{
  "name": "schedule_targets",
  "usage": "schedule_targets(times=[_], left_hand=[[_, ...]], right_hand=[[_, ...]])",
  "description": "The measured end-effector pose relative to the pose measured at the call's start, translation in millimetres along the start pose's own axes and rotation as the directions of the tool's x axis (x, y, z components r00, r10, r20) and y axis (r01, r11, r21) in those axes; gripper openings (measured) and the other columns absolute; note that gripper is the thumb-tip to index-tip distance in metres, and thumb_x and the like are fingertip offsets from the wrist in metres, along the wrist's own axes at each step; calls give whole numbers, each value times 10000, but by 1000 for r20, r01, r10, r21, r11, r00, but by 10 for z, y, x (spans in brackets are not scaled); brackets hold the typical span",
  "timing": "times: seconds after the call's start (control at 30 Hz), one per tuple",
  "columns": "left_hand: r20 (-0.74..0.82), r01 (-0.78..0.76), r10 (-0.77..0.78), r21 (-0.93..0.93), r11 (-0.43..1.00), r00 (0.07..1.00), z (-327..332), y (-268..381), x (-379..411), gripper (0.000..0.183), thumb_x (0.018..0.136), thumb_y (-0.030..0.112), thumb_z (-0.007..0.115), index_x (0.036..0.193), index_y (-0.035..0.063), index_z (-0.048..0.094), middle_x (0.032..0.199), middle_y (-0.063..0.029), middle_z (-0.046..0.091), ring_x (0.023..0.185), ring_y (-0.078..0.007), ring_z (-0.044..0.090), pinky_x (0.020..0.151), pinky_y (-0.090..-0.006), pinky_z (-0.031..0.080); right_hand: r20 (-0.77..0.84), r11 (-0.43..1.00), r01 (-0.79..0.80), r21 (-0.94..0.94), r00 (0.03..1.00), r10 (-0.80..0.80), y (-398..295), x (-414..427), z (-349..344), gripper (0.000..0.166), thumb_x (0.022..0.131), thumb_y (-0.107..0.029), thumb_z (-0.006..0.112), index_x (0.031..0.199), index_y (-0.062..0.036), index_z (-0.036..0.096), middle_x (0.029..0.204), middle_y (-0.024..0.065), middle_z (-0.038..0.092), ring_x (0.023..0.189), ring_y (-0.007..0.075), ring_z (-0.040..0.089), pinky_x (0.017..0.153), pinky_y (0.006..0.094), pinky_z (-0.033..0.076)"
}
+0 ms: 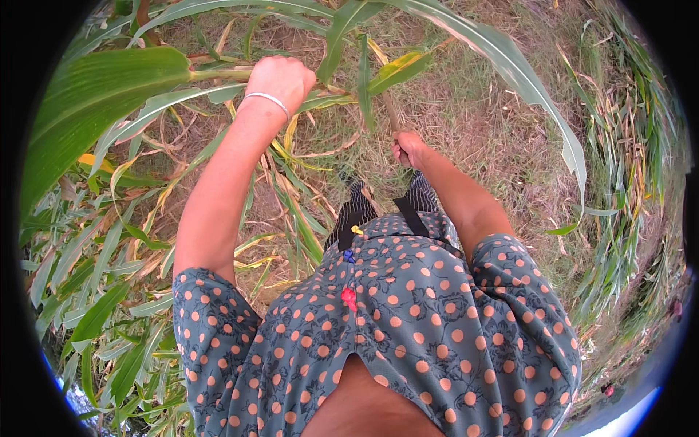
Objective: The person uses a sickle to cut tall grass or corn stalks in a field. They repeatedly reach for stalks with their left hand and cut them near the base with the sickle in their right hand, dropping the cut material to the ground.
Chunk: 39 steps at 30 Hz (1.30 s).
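My left hand (281, 82), with a thin white bracelet at the wrist, is closed in a fist around a green maize stalk (221, 74). Long leaves spread from the stalk on both sides; one broad maize leaf (109, 87) fills the upper left. Lower and to the right, my right hand (407, 148) grips a brown wooden handle (391, 112). The handle runs up and away from me, and its far end is hidden behind a yellow-green leaf (401, 71).
Dense standing maize (104, 273) borders my left side, with drying leaves low down. Dry grassy ground (480, 153) lies ahead and to the right. Farther right is a long band of cut-looking maize plants (628, 180). A long leaf (524, 71) arches over the ground.
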<state>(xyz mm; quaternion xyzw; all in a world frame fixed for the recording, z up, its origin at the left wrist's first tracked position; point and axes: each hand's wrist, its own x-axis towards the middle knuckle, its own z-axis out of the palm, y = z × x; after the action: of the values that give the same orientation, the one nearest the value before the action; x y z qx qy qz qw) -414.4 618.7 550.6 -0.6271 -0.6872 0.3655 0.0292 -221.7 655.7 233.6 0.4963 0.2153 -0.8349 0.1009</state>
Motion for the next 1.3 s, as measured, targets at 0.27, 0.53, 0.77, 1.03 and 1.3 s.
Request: schedule_targets(times=[0.27,0.53,0.77,1.03,1.3], left_hand=[[25,21,-21,-4,1000,999,235,-35,-247,122,741,112,552,732,67,666,808,-134,646,774,-253,653,656,-354,531],[57,108,-102,-96,989,993,313,-151,-318,160,783,123,518,758,70,666,817,-133,657,800,-265,654,685,-371,530],[117,101,-87,-118,988,989,470,-280,-227,159,782,113,519,814,83,672,881,-134,652,850,-269,641,710,-368,523],[-147,-68,49,-125,990,988,-393,48,470,129,746,103,542,745,43,657,978,-156,570,822,-293,637,648,-390,527],[-323,-250,382,382,890,866,-1258,60,1041,200,771,177,512,836,109,689,1146,-145,531,1234,-316,365,1058,-420,222]], right_hand=[[-34,928,18,-372,999,-34,136,394,150,255,839,-79,426,626,54,472,516,140,495,360,208,487,320,340,381],[-112,990,118,-79,986,-126,418,178,-1,224,833,-83,411,639,23,449,497,119,461,354,188,423,324,333,334],[104,884,-134,448,990,98,289,-1114,-654,197,917,-185,435,816,-28,372,593,40,430,398,58,343,315,203,296],[-151,927,248,281,965,-213,211,-1628,-1041,119,910,-172,443,879,-89,365,606,25,428,406,55,327,326,200,287],[-149,872,377,312,926,-346,18,-1663,-926,105,906,-170,449,923,-113,363,620,17,434,425,59,348,329,205,302]])
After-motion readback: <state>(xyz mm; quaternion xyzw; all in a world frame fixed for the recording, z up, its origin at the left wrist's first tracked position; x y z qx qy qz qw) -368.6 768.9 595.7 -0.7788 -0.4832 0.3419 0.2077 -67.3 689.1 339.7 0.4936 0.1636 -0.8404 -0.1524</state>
